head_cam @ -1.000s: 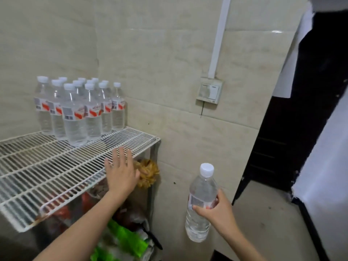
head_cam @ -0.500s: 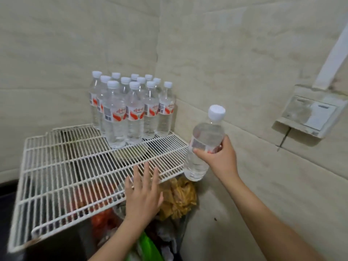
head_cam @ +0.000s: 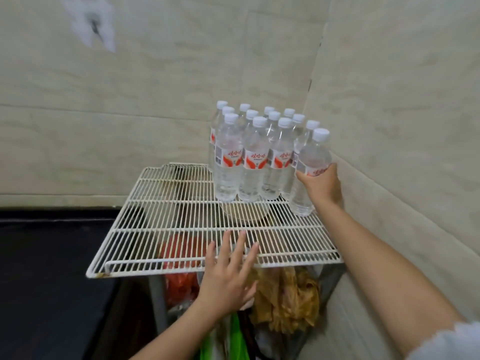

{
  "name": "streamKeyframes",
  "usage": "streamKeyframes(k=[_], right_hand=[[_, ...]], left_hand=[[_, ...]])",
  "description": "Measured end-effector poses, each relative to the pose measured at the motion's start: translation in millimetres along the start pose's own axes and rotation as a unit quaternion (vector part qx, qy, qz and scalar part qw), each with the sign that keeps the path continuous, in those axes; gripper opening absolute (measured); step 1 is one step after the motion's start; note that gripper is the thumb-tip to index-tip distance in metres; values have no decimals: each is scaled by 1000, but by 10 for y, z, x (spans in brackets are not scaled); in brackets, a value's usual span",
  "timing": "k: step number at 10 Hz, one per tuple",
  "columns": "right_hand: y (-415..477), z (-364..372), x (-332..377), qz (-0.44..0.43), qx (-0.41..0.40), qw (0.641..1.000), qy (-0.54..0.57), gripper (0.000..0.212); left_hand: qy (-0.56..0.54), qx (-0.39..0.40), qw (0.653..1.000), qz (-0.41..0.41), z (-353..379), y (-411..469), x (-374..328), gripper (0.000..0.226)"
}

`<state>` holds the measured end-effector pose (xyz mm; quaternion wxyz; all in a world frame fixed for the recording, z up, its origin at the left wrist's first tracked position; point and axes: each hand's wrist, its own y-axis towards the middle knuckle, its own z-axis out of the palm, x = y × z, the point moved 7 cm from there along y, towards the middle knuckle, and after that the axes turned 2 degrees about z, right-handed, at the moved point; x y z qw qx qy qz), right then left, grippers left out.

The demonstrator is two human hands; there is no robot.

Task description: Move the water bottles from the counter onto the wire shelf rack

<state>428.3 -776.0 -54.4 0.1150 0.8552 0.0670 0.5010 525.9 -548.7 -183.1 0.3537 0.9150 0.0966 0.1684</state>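
A white wire shelf rack [head_cam: 181,229] stands in the tiled corner. Several clear water bottles [head_cam: 249,162] with white caps and red-and-white labels are grouped upright at its back right. My right hand [head_cam: 322,185] is shut on one more water bottle [head_cam: 310,157], held upright at the right end of the front row, its base touching or just above the wires beside the wall. My left hand [head_cam: 228,276] is open, fingers spread, resting on the shelf's front edge.
Tiled walls close in behind and to the right of the rack. Below the shelf lie a red bag [head_cam: 179,279], a yellow-brown crumpled bag [head_cam: 288,297] and green packaging [head_cam: 233,341]. A dark surface [head_cam: 46,268] lies to the left. The shelf's left and front wires are bare.
My right hand carried the bottle up from low beside the rack onto the shelf next to the group. The view swung right and closer. My left hand stayed at the front edge.
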Motion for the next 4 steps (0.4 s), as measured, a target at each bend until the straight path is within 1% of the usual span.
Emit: streamKeyframes(k=[1,2,3,4], right_hand=[[70,27,-73,-6,-20,1000,-22,95],[97,38,-45,-17,15,999,-29,92],[37,62,-119,-14,28,999,-40,95],[-178,-87,67,-51,19,998,19,87]], left_hand=[[7,15,1000,1,-30,-4,-8,75],[14,44,999,2,-47,36,4,74],[22,39,999,-3,-108,-21,54,72],[3,47,998,-47,-273,-126,221,70]])
